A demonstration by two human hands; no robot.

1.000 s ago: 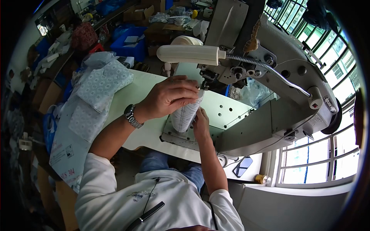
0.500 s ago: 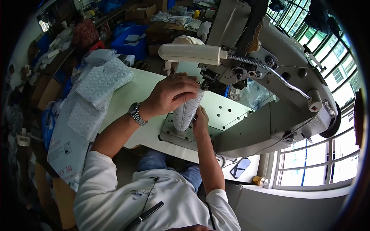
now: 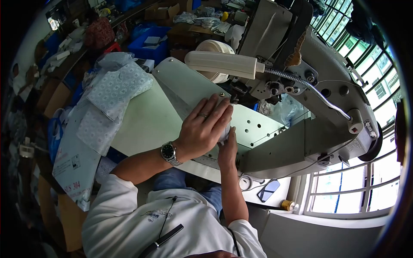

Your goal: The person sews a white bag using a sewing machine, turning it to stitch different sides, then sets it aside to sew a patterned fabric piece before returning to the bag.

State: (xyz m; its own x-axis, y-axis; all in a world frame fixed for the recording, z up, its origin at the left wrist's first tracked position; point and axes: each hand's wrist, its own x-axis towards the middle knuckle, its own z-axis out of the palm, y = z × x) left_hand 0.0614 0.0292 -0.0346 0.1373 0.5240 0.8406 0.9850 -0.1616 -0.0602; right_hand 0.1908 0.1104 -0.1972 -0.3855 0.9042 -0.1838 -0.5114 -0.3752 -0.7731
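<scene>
A white fabric piece with a line pattern (image 3: 224, 135) is mostly hidden between my two hands, just below the needle area of the industrial sewing machine (image 3: 275, 81). My left hand (image 3: 205, 124), with a watch on the wrist, lies over it with fingers stretched out flat, tips close to the machine's needle area. On the nearer right side my right hand (image 3: 227, 149) grips the piece, thumb up along its edge; its other fingers are partly hidden. Pale green sewing table (image 3: 142, 118) spreads under both hands.
A white lamp (image 3: 221, 62) on a flexible metal neck hangs just above my hands. Folded patterned fabric (image 3: 116, 92) lies left. A phone (image 3: 269, 190) and a gold-coloured spool (image 3: 289, 204) are at lower right. A blue bin (image 3: 150, 48) stands behind.
My left hand has gone from pinching the piece's top to lying flat over it, slightly lower and to the right. More of the piece is covered. The camera view has shifted slightly.
</scene>
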